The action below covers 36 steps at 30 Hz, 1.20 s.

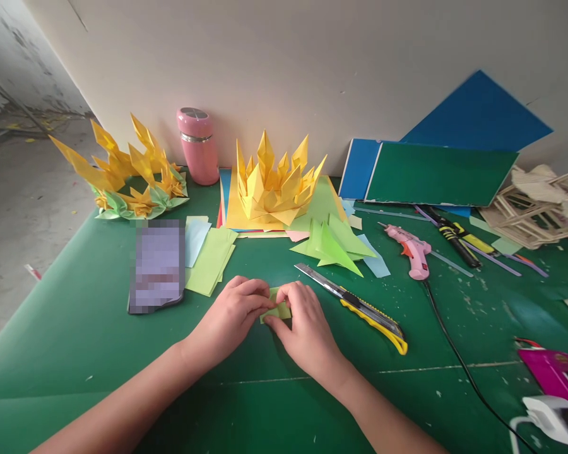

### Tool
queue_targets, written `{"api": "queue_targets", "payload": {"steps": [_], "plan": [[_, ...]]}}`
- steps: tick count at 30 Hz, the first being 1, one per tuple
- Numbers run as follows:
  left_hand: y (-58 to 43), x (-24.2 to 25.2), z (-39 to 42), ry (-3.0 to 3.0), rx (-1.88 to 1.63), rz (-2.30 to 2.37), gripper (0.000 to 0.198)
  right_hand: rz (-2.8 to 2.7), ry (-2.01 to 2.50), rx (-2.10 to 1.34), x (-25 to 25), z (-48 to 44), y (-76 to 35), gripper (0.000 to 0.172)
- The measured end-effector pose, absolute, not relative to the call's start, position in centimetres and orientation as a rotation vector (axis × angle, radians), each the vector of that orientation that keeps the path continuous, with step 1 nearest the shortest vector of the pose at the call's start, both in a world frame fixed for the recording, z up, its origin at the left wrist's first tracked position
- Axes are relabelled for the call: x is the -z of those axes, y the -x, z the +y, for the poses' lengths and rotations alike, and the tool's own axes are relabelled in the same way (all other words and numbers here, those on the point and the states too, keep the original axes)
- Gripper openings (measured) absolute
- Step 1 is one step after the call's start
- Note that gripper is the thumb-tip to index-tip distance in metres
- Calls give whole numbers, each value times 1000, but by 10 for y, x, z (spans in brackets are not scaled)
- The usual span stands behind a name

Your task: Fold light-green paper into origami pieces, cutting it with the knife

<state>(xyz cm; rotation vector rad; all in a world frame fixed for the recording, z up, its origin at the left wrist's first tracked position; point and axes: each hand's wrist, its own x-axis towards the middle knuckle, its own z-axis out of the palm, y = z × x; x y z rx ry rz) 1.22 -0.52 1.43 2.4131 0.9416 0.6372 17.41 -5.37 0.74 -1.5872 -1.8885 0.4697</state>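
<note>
A small folded piece of light green paper (278, 310) lies on the green table (76, 340), pinched from both sides. My left hand (231, 315) presses its left edge with curled fingers. My right hand (303, 325) grips its right side with thumb and fingers closed. Most of the paper is hidden under my fingers. Just beyond the hands lie folded green paper points (334, 246) and a stack of light green sheets (211, 260).
A yellow utility knife (360, 308) lies right of my hands. A pink glue gun (411, 251) with its black cord, yellow paper crowns (274, 183) (127, 173), a pink flask (197, 145), a phone (157, 265), blue and green boards (435, 173), and wooden stick frames (534, 208) surround the area.
</note>
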Motion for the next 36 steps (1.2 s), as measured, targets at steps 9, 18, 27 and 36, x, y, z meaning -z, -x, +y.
{"api": "queue_targets", "payload": {"steps": [9, 18, 27, 36], "plan": [[-11, -16, -11, -2455, -675, 963, 27, -1877, 1548, -530, -10, -51, -204, 17], [-14, -19, -12, -2502, -704, 866, 21, -2010, 1413, -472, -8, -44, -192, 35], [-10, -14, -15, -2415, -788, 1044, 5, -1940, 1437, -495, -5, -42, -189, 35], [-9, -15, -14, -1817, -937, 1153, 15, -1796, 1303, -599, -10, -44, -184, 29]]}}
